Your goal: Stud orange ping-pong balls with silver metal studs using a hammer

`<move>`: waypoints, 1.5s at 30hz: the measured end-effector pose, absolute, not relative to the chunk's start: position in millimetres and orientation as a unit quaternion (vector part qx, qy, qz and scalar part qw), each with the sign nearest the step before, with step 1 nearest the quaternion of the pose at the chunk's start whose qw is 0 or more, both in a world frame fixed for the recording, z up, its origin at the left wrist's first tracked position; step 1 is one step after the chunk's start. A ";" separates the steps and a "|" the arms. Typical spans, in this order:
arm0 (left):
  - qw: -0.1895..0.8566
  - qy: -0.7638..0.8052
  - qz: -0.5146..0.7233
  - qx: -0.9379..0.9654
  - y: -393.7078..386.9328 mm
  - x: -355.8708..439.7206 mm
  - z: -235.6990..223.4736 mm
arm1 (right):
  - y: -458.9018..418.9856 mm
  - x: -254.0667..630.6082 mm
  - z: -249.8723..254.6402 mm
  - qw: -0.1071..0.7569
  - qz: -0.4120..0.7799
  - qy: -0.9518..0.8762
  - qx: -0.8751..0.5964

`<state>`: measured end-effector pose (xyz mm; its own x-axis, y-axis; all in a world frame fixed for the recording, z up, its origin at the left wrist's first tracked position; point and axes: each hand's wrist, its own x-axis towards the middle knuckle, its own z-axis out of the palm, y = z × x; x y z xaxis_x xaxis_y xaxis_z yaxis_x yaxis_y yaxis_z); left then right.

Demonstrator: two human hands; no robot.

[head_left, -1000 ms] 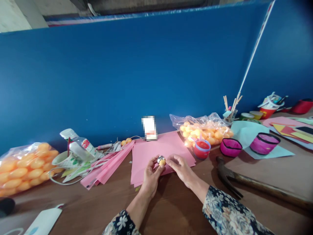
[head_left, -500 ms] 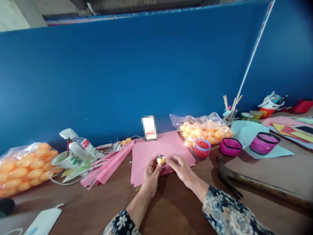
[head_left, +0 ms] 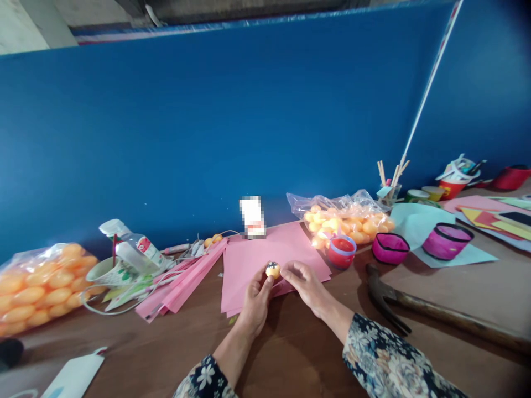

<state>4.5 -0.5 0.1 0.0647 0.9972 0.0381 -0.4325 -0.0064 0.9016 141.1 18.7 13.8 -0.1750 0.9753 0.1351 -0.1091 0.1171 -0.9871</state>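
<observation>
1. Just below the frame's centre, the left hand (head_left: 255, 303) pinches a small orange ball (head_left: 272, 271) at its fingertips; the ball carries a dark, shiny patch on top.
2. The right hand (head_left: 305, 284) sits just beside it, fingers curled, tips touching or nearly touching the ball; I cannot tell whether it grips.
3. Both hover over pink paper (head_left: 265, 257) on the brown table (head_left: 298, 354).
4. The ball looks light, hollow, smooth and likely slippery; probably thin-walled and easy to dent; best held gently round its middle, clear of the patch.
5. Right of centre: a bag of balls (head_left: 348, 218), a red cup (head_left: 342, 251), a hammer (head_left: 415, 309); another bag (head_left: 37, 284) at far left.
</observation>
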 end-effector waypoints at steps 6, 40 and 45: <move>0.616 0.350 0.588 0.391 -0.6 4.2 0.8 | 20.0 140.9 12.1 0.500 0.532 -0.553 -0.402; 0.617 0.357 0.593 0.375 -2.0 4.1 3.7 | 17.2 140.2 15.3 0.505 0.527 -0.559 -0.394; 0.615 0.361 0.593 0.374 -1.6 4.4 3.1 | 15.7 139.8 17.0 0.505 0.526 -0.559 -0.395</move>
<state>4.4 -1.6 3.1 0.0363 0.9993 -0.0016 -0.4597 0.0181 0.8879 139.8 15.7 17.0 -0.1789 0.9726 0.1487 -0.0897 0.1344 -0.9869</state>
